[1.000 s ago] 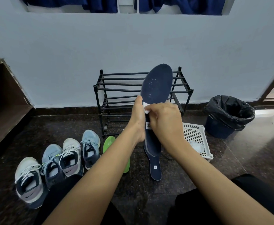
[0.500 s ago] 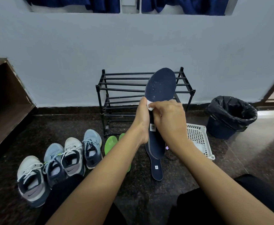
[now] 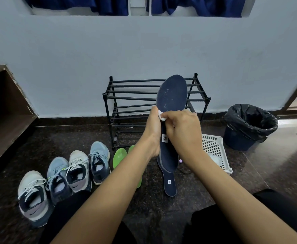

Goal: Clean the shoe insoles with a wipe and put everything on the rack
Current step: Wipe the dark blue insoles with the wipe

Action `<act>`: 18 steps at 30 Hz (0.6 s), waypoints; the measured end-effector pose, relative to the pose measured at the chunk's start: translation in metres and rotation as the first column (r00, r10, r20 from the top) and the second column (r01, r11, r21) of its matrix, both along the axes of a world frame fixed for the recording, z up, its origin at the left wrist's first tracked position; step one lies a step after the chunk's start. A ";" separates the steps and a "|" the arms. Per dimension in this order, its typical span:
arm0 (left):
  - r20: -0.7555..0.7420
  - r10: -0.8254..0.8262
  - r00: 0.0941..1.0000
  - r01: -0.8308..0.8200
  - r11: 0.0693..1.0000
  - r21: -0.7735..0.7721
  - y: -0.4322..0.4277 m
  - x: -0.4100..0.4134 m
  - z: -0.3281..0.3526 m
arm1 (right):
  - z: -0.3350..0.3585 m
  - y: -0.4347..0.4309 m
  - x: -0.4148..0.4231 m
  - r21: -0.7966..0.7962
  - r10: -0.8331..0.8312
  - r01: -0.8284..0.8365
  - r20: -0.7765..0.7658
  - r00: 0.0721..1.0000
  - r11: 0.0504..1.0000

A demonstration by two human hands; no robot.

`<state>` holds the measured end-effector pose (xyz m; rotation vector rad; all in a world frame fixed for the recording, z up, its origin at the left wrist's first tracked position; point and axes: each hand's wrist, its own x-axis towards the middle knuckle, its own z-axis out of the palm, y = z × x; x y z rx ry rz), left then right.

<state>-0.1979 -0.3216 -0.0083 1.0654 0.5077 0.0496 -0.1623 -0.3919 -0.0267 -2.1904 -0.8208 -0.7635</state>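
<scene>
Looking down, my left hand [image 3: 153,127] grips the navy insole [image 3: 172,94] upright by its middle before the rack [image 3: 135,95], my right hand [image 3: 183,131] pinches the white wipe [image 3: 161,117] against it, and it seems light, bendy, best held mid-length.

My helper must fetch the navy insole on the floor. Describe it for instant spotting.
Find the black rack against the wall. On the floor before it, between the green insoles and white basket, lies the navy insole. Its twin is held; this one lies untouched.
</scene>
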 end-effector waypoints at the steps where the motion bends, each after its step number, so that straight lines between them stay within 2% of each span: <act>1: 0.004 0.001 1.000 -0.001 1.000 0.004 0.001 0.000 0.000 | 0.001 0.000 -0.001 0.003 0.000 0.000 -0.001 1.000 1.000; 10: 0.019 0.147 0.989 -0.146 0.989 -0.028 0.014 0.008 -0.003 | -0.007 0.005 -0.017 -0.117 0.023 -0.020 0.026 0.999 0.993; 18: 0.085 0.010 0.996 -0.002 0.995 -0.095 -0.001 0.006 0.001 | 0.003 -0.003 0.008 -0.082 -0.088 0.091 0.036 0.995 0.993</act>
